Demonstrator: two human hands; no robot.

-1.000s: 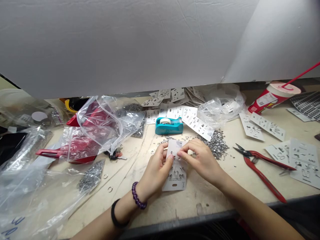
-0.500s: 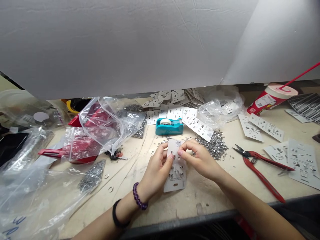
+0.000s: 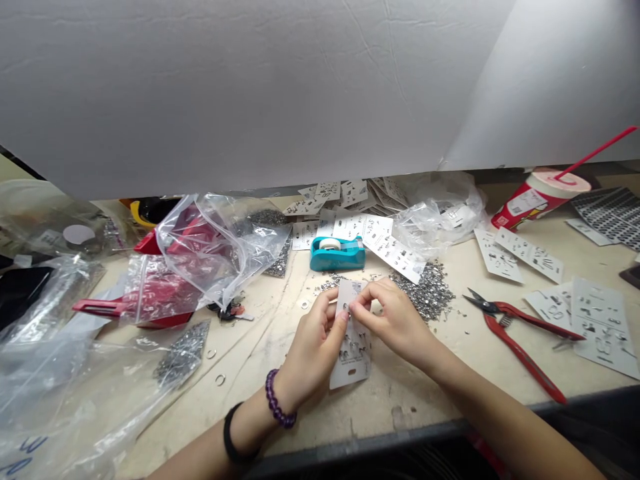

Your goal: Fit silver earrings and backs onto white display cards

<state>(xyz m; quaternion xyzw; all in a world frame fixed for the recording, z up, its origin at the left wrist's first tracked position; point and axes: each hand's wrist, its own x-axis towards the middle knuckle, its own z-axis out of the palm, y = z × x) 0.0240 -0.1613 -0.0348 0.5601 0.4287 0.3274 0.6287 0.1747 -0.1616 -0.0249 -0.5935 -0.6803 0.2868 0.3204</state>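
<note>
My left hand [image 3: 316,333] is closed on a white earring card [image 3: 350,370], its thumb lying across the front. Several small silvery pieces sit on the card, and a slot shows near its lower edge. The thumb and forefinger of my right hand [image 3: 387,317] pinch together at the card's upper part. Whatever lies between those fingertips is too small and covered to make out. Just beyond the hands are a teal tape dispenser [image 3: 338,255] and a heap of tiny silvery pieces [image 3: 431,290].
Red-handled cutters [image 3: 520,343] lie at right, beside more filled cards [image 3: 603,327]. A red cup [image 3: 533,200] with a straw stands behind them. Clear plastic bags [image 3: 225,247] cover the left side, some over red scoops [image 3: 100,307]. Stacked cards [image 3: 345,193] lie at the back.
My right thumb and forefinger have moved slightly left, closer to my left thumb on the card. The card is still held, and the view has shifted a little.
</note>
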